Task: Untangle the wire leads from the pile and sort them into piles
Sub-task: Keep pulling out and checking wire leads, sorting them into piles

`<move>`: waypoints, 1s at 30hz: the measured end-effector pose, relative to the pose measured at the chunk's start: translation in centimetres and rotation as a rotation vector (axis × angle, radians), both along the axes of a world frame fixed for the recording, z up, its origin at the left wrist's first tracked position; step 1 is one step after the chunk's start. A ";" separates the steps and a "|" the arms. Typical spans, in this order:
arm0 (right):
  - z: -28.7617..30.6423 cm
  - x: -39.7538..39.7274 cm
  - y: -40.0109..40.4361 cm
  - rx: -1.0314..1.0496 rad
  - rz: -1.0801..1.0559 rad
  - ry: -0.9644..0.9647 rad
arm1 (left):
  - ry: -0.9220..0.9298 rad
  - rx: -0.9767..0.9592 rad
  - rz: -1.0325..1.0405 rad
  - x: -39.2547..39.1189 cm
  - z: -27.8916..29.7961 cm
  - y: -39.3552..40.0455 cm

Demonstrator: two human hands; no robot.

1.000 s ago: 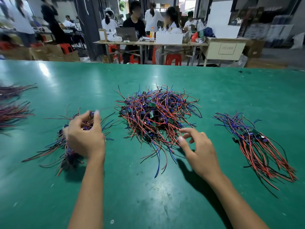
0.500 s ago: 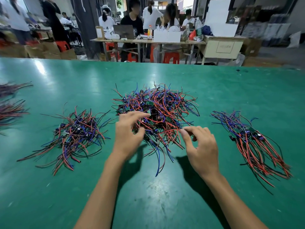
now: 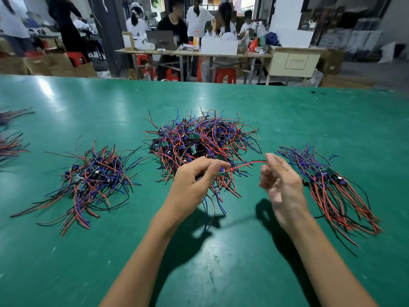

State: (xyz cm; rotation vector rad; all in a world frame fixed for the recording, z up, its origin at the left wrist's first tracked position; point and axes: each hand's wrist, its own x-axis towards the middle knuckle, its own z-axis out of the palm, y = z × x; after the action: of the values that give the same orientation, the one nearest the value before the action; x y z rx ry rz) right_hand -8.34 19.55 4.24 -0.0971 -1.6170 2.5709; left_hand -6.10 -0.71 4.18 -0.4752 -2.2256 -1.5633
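Half a second on, the left hand (image 3: 194,182) is pinching a red wire (image 3: 247,164) pulled from the middle pile (image 3: 199,145), its far end touching the right hand (image 3: 281,185), now lifted with loose fingers (grip unclear). Sorted piles are lying left (image 3: 93,180) and right (image 3: 332,187) on the green table (image 3: 243,273); people are sitting beyond, blurred.

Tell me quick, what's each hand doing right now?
Left hand: pinching a wire lead at the near edge of the middle pile.
Right hand: holding the red wire at its end; the other fingers relaxed.
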 end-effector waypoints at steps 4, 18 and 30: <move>0.1 0.3 -0.4 -0.716 0.275 -0.323 | 0.098 0.075 0.104 0.2 0.4 0.5; -0.8 1.0 -2.2 0.176 0.137 0.137 | -0.339 0.220 -0.097 0.8 1.0 1.6; -1.4 0.3 -1.5 0.185 0.053 0.143 | -0.550 0.321 -0.160 1.1 0.7 2.3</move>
State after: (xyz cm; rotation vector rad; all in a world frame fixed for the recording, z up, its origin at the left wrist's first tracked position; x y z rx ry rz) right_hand -8.01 18.00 2.79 0.1426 -1.8136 2.3885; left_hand -4.95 1.61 4.84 -0.1372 -2.2734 -2.3123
